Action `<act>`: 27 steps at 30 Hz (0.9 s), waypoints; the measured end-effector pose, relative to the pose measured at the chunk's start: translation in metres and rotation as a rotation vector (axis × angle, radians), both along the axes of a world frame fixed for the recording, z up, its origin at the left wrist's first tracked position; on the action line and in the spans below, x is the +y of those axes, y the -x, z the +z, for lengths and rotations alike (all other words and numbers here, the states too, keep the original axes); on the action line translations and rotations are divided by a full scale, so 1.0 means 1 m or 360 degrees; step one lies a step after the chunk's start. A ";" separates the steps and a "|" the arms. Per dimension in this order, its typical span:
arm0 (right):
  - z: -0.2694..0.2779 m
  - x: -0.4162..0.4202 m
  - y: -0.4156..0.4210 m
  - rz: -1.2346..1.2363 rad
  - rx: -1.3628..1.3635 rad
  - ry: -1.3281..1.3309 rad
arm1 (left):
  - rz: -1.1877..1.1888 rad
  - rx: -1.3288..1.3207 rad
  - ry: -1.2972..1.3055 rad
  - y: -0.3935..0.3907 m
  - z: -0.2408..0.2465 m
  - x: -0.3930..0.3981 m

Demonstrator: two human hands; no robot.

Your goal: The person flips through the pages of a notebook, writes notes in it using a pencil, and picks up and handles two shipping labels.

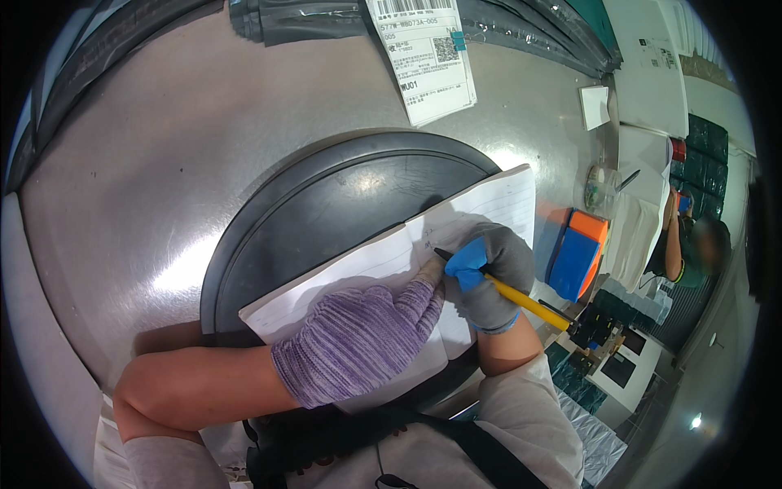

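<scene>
An open lined notebook lies tilted across a round black tray or lid in front of me. My left hand, in a purple striped knit glove, rests flat on the pages, its fingertips close to the pen tip. My right hand, in a grey glove with blue on the fingers, grips a yellow-barrelled pen. The pen's dark tip meets the right page beside a few small handwritten marks. The lower part of the right page is partly hidden by my hands.
Beyond the tray, printed labels with a teal clip lie by grey plastic bags on the metal table. To the right are a blue and orange box, a clear cup and a white card. Another person is farther right.
</scene>
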State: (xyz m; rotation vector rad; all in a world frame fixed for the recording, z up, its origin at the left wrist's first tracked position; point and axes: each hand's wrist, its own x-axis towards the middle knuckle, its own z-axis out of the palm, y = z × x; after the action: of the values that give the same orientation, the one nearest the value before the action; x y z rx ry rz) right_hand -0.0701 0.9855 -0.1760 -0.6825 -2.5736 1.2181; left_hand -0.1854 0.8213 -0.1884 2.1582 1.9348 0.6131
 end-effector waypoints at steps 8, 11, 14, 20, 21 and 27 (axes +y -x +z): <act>-0.004 0.009 -0.001 0.0175 0.0067 -0.0156 | -0.0003 -0.0191 0.0135 0.001 0.005 0.001; 0.001 0.010 -0.002 0.0082 0.0073 0.0133 | -0.0007 -0.0061 0.0065 -0.003 -0.002 -0.001; 0.002 0.006 0.001 0.0015 0.0055 0.0060 | -0.0032 0.0080 0.0046 -0.002 -0.001 0.001; 0.003 0.003 0.008 0.0003 0.0023 0.0054 | -0.0041 0.0187 0.0147 -0.002 0.001 0.001; 0.003 0.003 0.008 -0.0009 0.0023 0.0047 | -0.0028 0.0228 0.0168 -0.002 0.001 0.000; 0.001 0.007 0.005 0.0103 0.0047 -0.0036 | 0.0062 0.0004 -0.0042 -0.006 -0.005 0.001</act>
State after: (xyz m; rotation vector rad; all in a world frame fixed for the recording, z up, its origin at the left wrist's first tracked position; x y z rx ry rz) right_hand -0.0749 0.9925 -0.1754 -0.5767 -2.6001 1.2072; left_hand -0.1797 0.8225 -0.1934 2.1422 1.9855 0.6467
